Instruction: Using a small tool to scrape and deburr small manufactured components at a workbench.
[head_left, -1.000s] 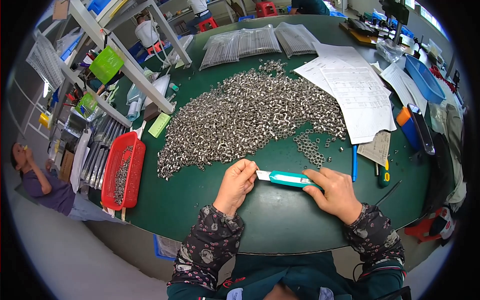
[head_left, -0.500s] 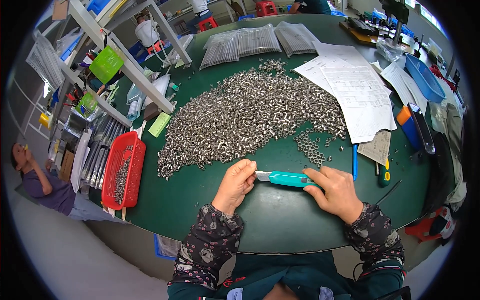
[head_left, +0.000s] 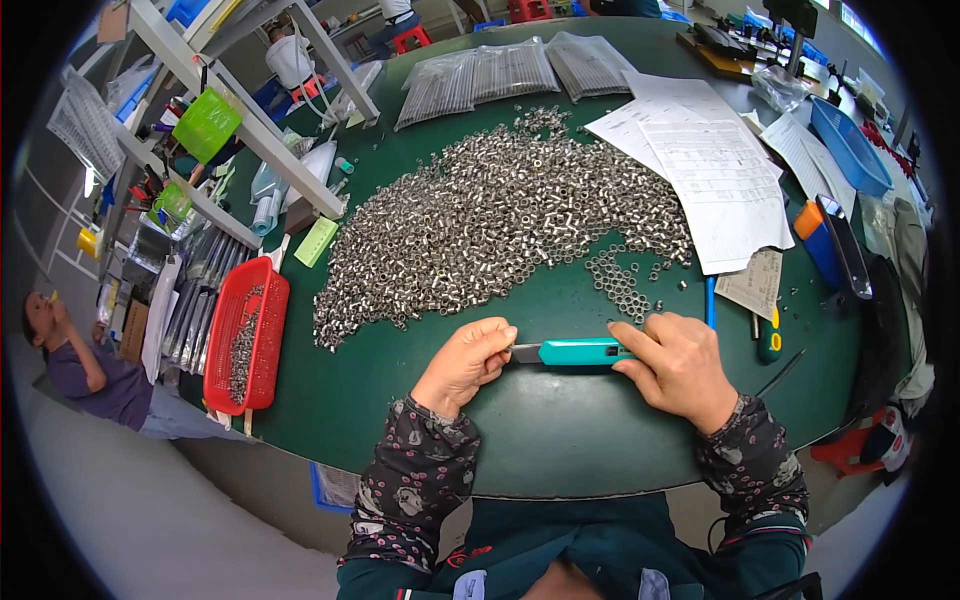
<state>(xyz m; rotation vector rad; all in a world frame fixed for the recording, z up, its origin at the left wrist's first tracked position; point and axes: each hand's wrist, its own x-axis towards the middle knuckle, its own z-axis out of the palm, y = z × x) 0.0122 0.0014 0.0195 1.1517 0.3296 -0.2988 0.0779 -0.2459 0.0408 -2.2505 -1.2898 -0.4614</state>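
Observation:
My right hand (head_left: 682,366) grips a teal utility knife (head_left: 580,352) by the end of its handle. The knife lies level, its blade (head_left: 525,353) out and pointing left. At the blade's tip, the thumb and forefinger of my left hand (head_left: 466,362) are pinched together, touching or almost touching the metal. Whatever sits in that pinch is too small and hidden to make out. Both hands are over the near part of the green table (head_left: 560,440). Beyond them spreads a large heap of small silvery metal rings (head_left: 500,220), with a flat cluster of loose rings (head_left: 617,287) at its right.
At the left stands a red basket (head_left: 277,340) with metal parts inside. Bagged metal rods (head_left: 515,72) lie at the far edge. Paper sheets (head_left: 715,190), a blue pen (head_left: 710,302), a phone (head_left: 843,245) and a yellow-green handled tool (head_left: 769,345) are on the right.
The knife has turned slightly in my right hand, and its blade looks darker. My left hand has shifted a little, with the fingertips still at the blade's tip.

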